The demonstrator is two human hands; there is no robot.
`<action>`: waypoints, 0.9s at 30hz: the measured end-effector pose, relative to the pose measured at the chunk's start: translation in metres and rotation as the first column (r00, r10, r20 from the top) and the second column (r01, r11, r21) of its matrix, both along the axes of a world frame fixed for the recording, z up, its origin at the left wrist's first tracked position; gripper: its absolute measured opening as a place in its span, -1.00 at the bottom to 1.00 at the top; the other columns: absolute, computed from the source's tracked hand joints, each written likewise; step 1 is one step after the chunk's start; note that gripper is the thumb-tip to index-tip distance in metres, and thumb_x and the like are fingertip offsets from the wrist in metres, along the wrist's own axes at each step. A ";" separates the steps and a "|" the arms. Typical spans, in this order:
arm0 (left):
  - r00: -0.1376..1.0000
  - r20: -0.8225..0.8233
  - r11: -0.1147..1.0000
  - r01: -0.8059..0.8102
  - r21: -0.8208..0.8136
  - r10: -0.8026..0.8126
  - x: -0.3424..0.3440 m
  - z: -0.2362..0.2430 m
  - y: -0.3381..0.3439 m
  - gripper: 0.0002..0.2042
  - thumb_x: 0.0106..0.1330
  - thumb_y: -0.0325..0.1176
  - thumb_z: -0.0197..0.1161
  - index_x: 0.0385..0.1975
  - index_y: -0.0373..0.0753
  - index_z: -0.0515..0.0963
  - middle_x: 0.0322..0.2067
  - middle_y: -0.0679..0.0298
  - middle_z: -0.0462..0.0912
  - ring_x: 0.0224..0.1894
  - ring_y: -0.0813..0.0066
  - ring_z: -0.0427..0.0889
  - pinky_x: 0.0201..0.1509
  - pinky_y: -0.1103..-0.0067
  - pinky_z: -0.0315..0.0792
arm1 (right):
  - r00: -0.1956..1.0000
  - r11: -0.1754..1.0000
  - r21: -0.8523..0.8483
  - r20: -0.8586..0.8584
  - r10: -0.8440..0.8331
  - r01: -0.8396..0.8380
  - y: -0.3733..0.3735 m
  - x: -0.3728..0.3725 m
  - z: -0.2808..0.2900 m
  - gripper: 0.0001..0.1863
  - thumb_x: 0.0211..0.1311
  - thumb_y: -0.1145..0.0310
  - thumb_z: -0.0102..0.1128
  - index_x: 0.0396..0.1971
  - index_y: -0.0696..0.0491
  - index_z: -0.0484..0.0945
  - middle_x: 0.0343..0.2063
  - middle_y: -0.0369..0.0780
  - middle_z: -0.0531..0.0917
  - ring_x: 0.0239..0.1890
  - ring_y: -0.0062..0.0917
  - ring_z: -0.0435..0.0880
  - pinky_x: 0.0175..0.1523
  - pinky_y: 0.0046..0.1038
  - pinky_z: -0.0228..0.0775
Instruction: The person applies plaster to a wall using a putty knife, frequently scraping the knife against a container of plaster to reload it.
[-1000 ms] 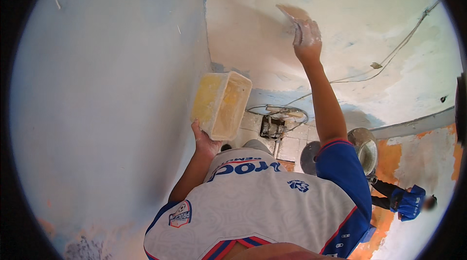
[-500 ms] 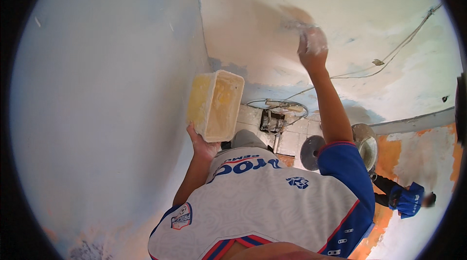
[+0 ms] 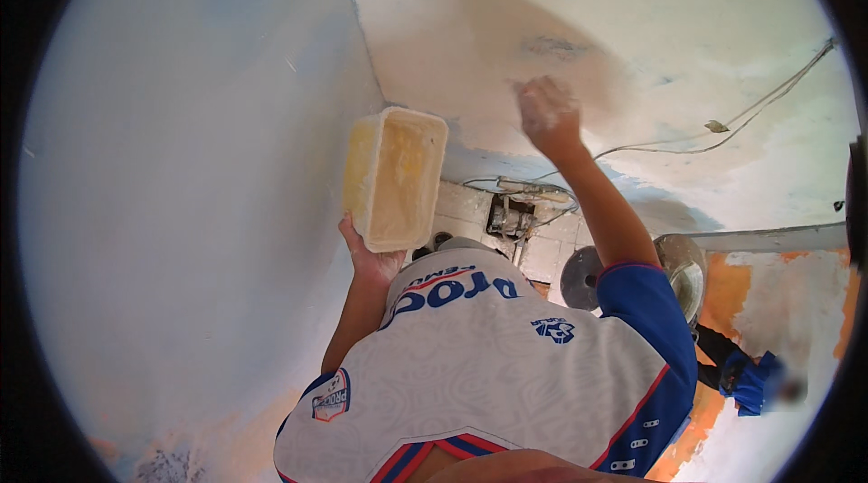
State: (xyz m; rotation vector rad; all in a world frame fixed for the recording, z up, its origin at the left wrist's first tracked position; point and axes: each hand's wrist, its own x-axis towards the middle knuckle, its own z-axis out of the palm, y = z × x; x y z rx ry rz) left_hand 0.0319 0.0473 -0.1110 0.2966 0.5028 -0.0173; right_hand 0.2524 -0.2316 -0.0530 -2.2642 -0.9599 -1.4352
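My left hand [image 3: 366,248] grips the lower left corner of a cream plastic tub [image 3: 402,180], yellowed on one side and smeared with pale paste inside, held tilted beside the pale blue side wall [image 3: 181,149]. My right hand [image 3: 550,117] is raised near the patchy cream wall [image 3: 687,40], right of and higher than the tub. It is white with paste and blurred by motion, its fingers curled; what they hold is too smeared to make out. A dark smudge [image 3: 551,46] shows on the wall just above it.
Loose cable [image 3: 787,85] runs along the right wall. Below are a grimy tiled floor [image 3: 459,205] with a metal fitting [image 3: 511,216], a dark round disc [image 3: 580,280] and a bucket [image 3: 683,266]. A person in blue [image 3: 746,379] is at lower right, by an orange-patched wall.
My right hand, earlier seen with a flat scraper against the wall, has moved slightly left and down, the scraper now lost in blur. The tub appears slightly higher and further left.
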 end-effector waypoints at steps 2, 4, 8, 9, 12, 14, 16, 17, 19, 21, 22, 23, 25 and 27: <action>0.992 0.121 0.999 0.019 0.039 -0.024 0.007 0.004 -0.003 -0.43 0.44 0.15 -0.05 0.26 -0.13 0.43 0.14 0.24 0.61 0.10 0.26 0.68 0.07 0.27 0.68 | 0.968 0.968 -0.231 -0.249 0.034 -0.094 0.005 0.005 -0.025 -0.74 0.12 0.53 0.29 -0.15 0.05 0.68 -0.36 -0.26 0.71 -0.28 -0.39 0.70 -0.16 -0.28 0.57; 0.991 0.114 0.995 0.056 0.079 -0.065 0.016 0.000 -0.002 -0.38 0.43 0.20 -0.08 0.32 -0.09 0.39 0.21 0.26 0.57 0.18 0.27 0.63 0.16 0.27 0.63 | 0.987 0.980 -0.198 -0.159 -0.011 -0.021 -0.010 0.031 -0.030 -0.72 0.13 0.54 0.28 -0.12 0.05 0.69 -0.35 -0.26 0.71 -0.28 -0.39 0.69 -0.18 -0.30 0.57; 0.994 0.102 0.998 0.023 0.062 -0.029 0.013 -0.004 -0.004 -0.33 0.43 0.26 -0.11 0.38 -0.05 0.34 0.28 0.29 0.52 0.25 0.28 0.58 0.24 0.28 0.58 | 0.998 0.999 0.032 0.037 0.042 -0.043 -0.015 0.033 0.032 -0.72 0.16 0.58 0.27 -0.11 0.06 0.69 -0.38 -0.24 0.70 -0.32 -0.37 0.69 -0.22 -0.36 0.56; 0.995 0.096 0.998 0.019 0.064 -0.025 0.014 -0.004 -0.006 -0.33 0.43 0.26 -0.11 0.38 -0.05 0.34 0.28 0.29 0.52 0.25 0.28 0.58 0.24 0.28 0.58 | 0.996 0.982 0.173 0.049 0.074 -0.081 -0.017 0.026 0.039 -0.77 0.20 0.57 0.26 -0.15 0.06 0.69 -0.39 -0.22 0.70 -0.33 -0.36 0.69 -0.20 -0.35 0.56; 0.996 0.091 0.994 0.003 0.105 -0.012 0.020 0.000 -0.011 -0.33 0.43 0.27 -0.11 0.38 -0.05 0.35 0.28 0.29 0.52 0.25 0.27 0.58 0.24 0.28 0.58 | 0.996 0.995 0.048 -0.033 0.087 -0.086 -0.020 0.010 0.018 -0.80 0.18 0.58 0.26 -0.20 0.06 0.69 -0.43 -0.22 0.70 -0.40 -0.35 0.68 -0.21 -0.34 0.60; 0.998 0.055 0.996 -0.035 0.079 0.031 0.020 0.003 -0.014 -0.42 0.49 0.13 -0.11 0.32 -0.13 0.39 0.19 0.22 0.59 0.17 0.22 0.65 0.16 0.25 0.64 | 0.981 0.982 -0.134 -0.155 0.113 -0.135 -0.015 0.009 -0.021 -0.78 0.17 0.58 0.26 -0.19 0.04 0.71 -0.41 -0.22 0.72 -0.37 -0.38 0.71 -0.18 -0.34 0.62; 0.997 0.067 0.996 -0.030 0.086 0.024 0.023 0.007 -0.017 -0.43 0.49 0.12 -0.10 0.31 -0.12 0.40 0.18 0.23 0.60 0.16 0.22 0.65 0.15 0.26 0.64 | 0.984 0.988 -0.128 -0.165 0.069 -0.091 -0.018 0.025 -0.049 -0.77 0.16 0.57 0.26 -0.18 0.04 0.71 -0.42 -0.22 0.71 -0.36 -0.38 0.71 -0.17 -0.34 0.62; 0.997 0.074 0.995 -0.029 0.091 0.022 0.024 0.008 -0.018 -0.44 0.49 0.12 -0.10 0.30 -0.12 0.41 0.16 0.25 0.60 0.15 0.23 0.65 0.14 0.26 0.64 | 0.983 0.991 -0.125 -0.180 0.029 -0.052 -0.021 0.032 -0.054 -0.77 0.16 0.56 0.26 -0.18 0.04 0.72 -0.42 -0.22 0.71 -0.35 -0.38 0.72 -0.15 -0.33 0.62; 0.998 0.048 0.992 -0.046 0.115 0.040 0.024 0.015 -0.020 -0.46 0.49 0.11 -0.09 0.28 -0.11 0.42 0.15 0.26 0.61 0.14 0.25 0.66 0.12 0.27 0.65 | 0.999 0.993 -0.119 -0.044 -0.027 0.021 -0.031 0.038 -0.024 -0.75 0.15 0.58 0.28 -0.16 0.04 0.71 -0.43 -0.22 0.72 -0.39 -0.40 0.73 -0.18 -0.33 0.63; 0.999 0.020 0.989 -0.051 0.142 0.048 0.025 0.017 -0.023 -0.47 0.48 0.10 -0.08 0.27 -0.11 0.44 0.13 0.28 0.62 0.12 0.26 0.67 0.11 0.28 0.65 | 0.989 0.995 0.097 0.143 -0.028 0.015 -0.042 0.035 0.003 -0.69 0.10 0.58 0.30 -0.12 0.01 0.71 -0.35 -0.26 0.73 -0.28 -0.38 0.74 -0.26 -0.36 0.60; 0.998 0.013 0.991 -0.070 0.118 0.069 0.025 0.016 -0.026 -0.48 0.48 0.09 -0.07 0.25 -0.11 0.44 0.12 0.28 0.62 0.11 0.27 0.67 0.10 0.28 0.66 | 0.990 0.995 0.101 0.138 -0.031 0.017 -0.046 0.028 0.001 -0.69 0.10 0.58 0.30 -0.12 0.01 0.71 -0.35 -0.26 0.73 -0.28 -0.38 0.74 -0.26 -0.36 0.60; 0.996 0.013 0.992 -0.090 0.090 0.090 0.025 0.015 -0.028 -0.49 0.48 0.08 -0.07 0.24 -0.11 0.45 0.11 0.28 0.63 0.09 0.28 0.68 0.09 0.29 0.66 | 0.999 0.980 0.197 0.047 0.008 -0.017 -0.049 0.016 0.002 -0.70 0.10 0.58 0.31 -0.13 0.01 0.72 -0.36 -0.25 0.71 -0.30 -0.38 0.73 -0.27 -0.37 0.59; 0.996 0.024 0.991 -0.084 0.103 0.082 0.025 0.015 -0.027 -0.49 0.48 0.08 -0.06 0.24 -0.11 0.45 0.10 0.28 0.63 0.09 0.28 0.68 0.10 0.29 0.66 | 0.998 0.955 0.293 -0.038 0.058 -0.044 -0.047 0.005 -0.004 -0.71 0.11 0.59 0.32 -0.14 0.02 0.73 -0.38 -0.24 0.70 -0.33 -0.37 0.72 -0.27 -0.37 0.58; 0.997 0.043 0.991 -0.061 0.123 0.056 0.027 0.010 -0.024 -0.50 0.48 0.08 -0.06 0.24 -0.11 0.45 0.10 0.28 0.63 0.09 0.28 0.68 0.10 0.29 0.66 | 0.986 0.992 0.045 -0.113 0.125 -0.121 -0.038 0.000 -0.030 -0.76 0.15 0.57 0.32 -0.18 0.01 0.73 -0.45 -0.23 0.67 -0.38 -0.37 0.70 -0.32 -0.39 0.55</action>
